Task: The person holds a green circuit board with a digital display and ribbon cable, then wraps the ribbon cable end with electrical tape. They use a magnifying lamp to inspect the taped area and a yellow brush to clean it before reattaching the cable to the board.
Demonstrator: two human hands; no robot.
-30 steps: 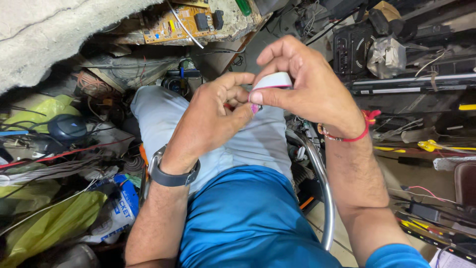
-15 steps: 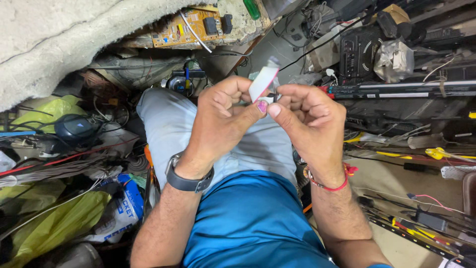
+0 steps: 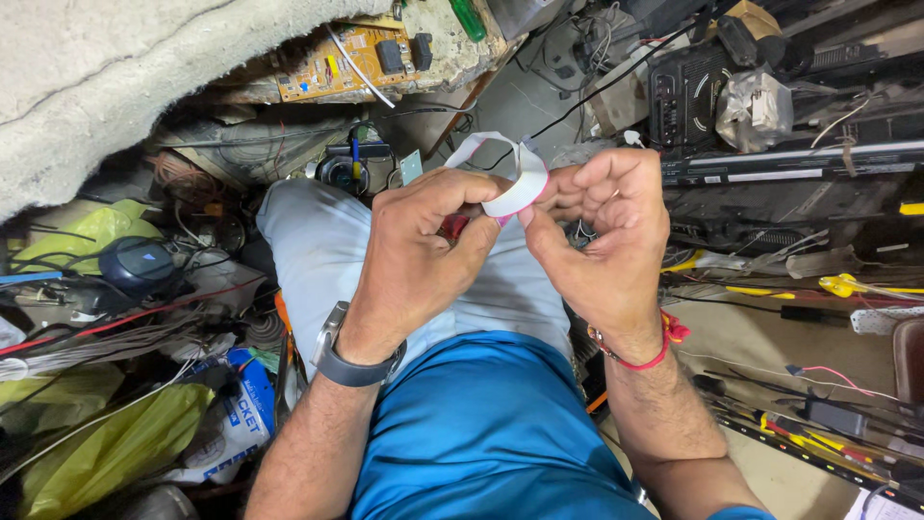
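White ribbon cable [image 3: 508, 173] arcs in a loop between the two hands, a pink edge showing where it bends down to the right. Left hand [image 3: 423, 255] pinches the cable's lower end between thumb and forefinger, the other fingers curled under, something small and red just visible behind them. Right hand [image 3: 602, 241] meets it from the other side, thumb pressed up against the strip, fingers bent over and close together. Both hands hover above the lap, over grey trousers [image 3: 318, 260] and a blue shirt [image 3: 481, 433]. Watch [image 3: 351, 361] on the left wrist, red thread [image 3: 645, 351] on the right. Further out, a circuit board [image 3: 337, 58] lies up top, yellow bags [image 3: 106, 448] at left, tools and wires [image 3: 828, 414] across the floor at right.
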